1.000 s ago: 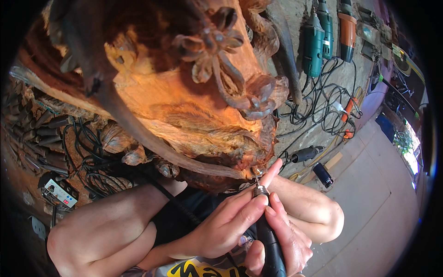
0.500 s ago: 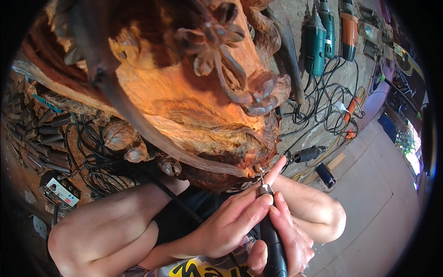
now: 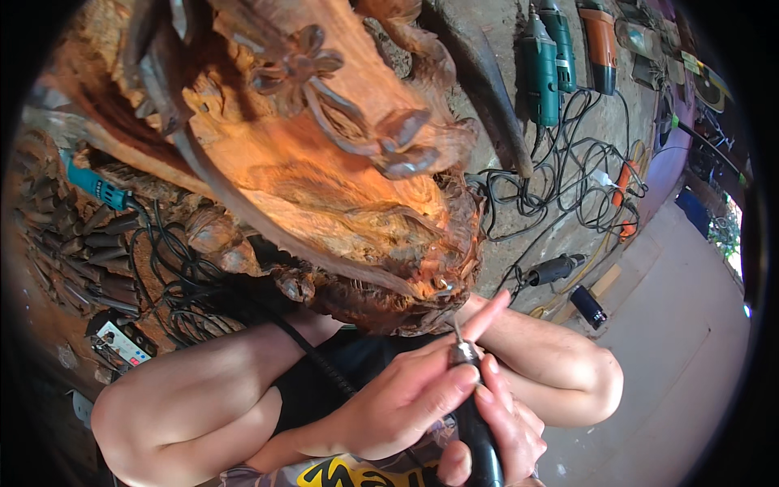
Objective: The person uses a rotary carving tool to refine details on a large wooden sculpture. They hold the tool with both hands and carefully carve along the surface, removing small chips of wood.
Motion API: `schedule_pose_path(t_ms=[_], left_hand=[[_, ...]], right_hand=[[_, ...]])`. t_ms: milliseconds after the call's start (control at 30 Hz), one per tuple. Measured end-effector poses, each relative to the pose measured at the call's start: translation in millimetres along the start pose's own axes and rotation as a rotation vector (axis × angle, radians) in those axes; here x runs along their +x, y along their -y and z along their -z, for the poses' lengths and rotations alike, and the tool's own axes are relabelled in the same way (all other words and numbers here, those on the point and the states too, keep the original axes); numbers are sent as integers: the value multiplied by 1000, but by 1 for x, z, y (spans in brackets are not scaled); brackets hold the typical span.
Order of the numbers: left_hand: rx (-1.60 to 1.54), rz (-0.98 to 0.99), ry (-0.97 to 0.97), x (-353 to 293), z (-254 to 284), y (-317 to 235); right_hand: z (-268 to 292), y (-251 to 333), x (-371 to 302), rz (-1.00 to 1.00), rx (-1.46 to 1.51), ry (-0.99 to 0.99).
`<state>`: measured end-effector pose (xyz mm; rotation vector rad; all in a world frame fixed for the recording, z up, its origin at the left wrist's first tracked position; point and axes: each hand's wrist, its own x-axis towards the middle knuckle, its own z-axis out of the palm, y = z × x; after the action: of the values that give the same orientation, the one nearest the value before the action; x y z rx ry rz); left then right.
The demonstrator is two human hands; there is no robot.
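Note:
A large reddish-brown wood carving (image 3: 316, 191), with flower shapes and a curved dark band, stands over my crossed legs. Both my hands grip a black rotary tool handpiece (image 3: 477, 442) just below the carving's lower edge. My left hand (image 3: 393, 406) closes round its metal collar, with one finger stretched forward beside the bit. Around the black body curls my right hand (image 3: 515, 434), thumb on the left side. The thin metal bit (image 3: 457, 325) points up at the dark rim of the wood; whether its tip touches is unclear.
Green power tools (image 3: 542, 77) and an orange one (image 3: 599, 49) lie at the far right above tangled black cords (image 3: 560, 162). A dark cylinder (image 3: 588, 307) rests by a wooden strip. Carving chisels (image 3: 77, 243), a teal tool (image 3: 97, 183) and a white control box (image 3: 120, 342) sit at left.
The bit has drawn back from the pale wood near the carving's lower edge. In the picture the carving shifts left, and more of the teal tool shows. Both hands keep their grip.

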<state>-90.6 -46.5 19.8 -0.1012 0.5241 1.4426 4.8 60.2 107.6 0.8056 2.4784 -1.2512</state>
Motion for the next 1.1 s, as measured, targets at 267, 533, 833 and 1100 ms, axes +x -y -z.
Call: schedule_pose_path(t_ms=[267, 533, 833, 1100], left_hand=[[626, -116, -66, -8, -15, 1], [568, -93, -30, -9, -9, 9], [461, 16, -35, 29, 2, -3], [-218, 72, 72, 20, -23, 27]], right_hand=[[-17, -46, -72, 18, 179, -653], [4, -112, -73, 67, 480, -733], [13, -82, -6, -9, 610, -728], [2, -39, -11, 94, 138, -431]])
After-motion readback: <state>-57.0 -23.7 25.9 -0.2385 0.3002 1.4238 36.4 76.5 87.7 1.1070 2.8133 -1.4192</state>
